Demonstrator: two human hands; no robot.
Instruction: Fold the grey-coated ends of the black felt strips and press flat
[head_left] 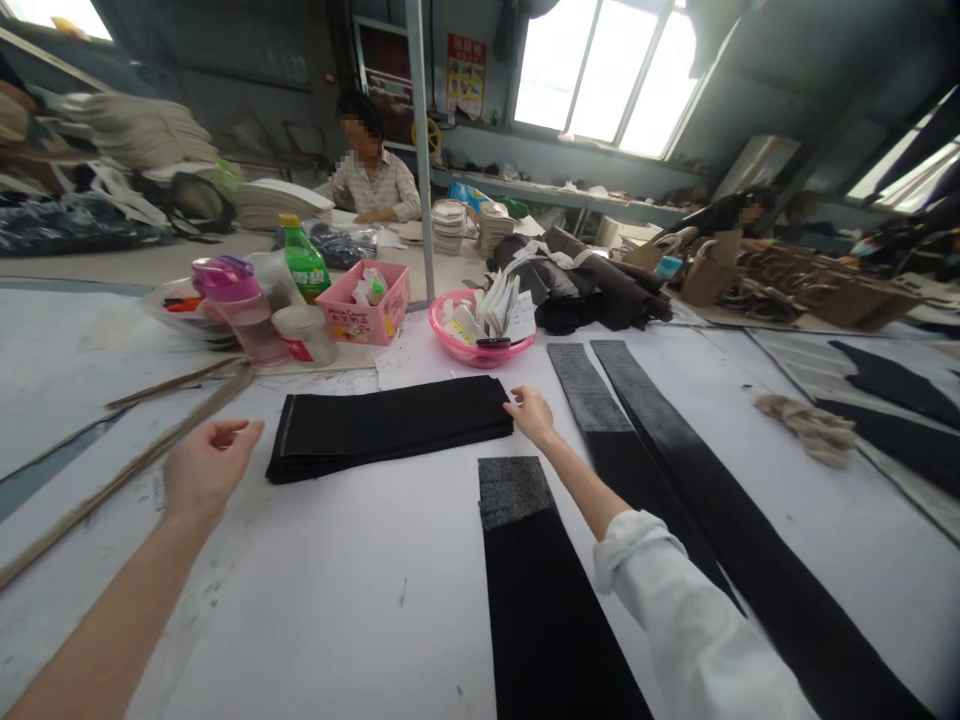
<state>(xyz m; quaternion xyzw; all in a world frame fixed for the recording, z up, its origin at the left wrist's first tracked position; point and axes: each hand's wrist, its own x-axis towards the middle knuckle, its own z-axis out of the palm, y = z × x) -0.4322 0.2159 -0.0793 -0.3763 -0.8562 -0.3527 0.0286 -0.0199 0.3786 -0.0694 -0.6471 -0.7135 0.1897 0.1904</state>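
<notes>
A stack of black fabric strips lies crosswise on the white-covered table, its edges roughly lined up. At the stack's right end, my right hand has its thumb and fingers closed at the far corner; how many layers lie between them is hidden. My left hand hovers just beyond the left end, apart from the cloth, with loosely curled fingers and nothing visible in them. Below my right hand lies a single black strip with a greyish, shiny end. Two longer black strips with similar ends run along the right side.
Behind the stack stand a pink basket of papers, a pink box, a cup, a pink-lidded bottle and a green bottle. A metal pole rises there. A crumpled beige cloth lies right. A person sits opposite.
</notes>
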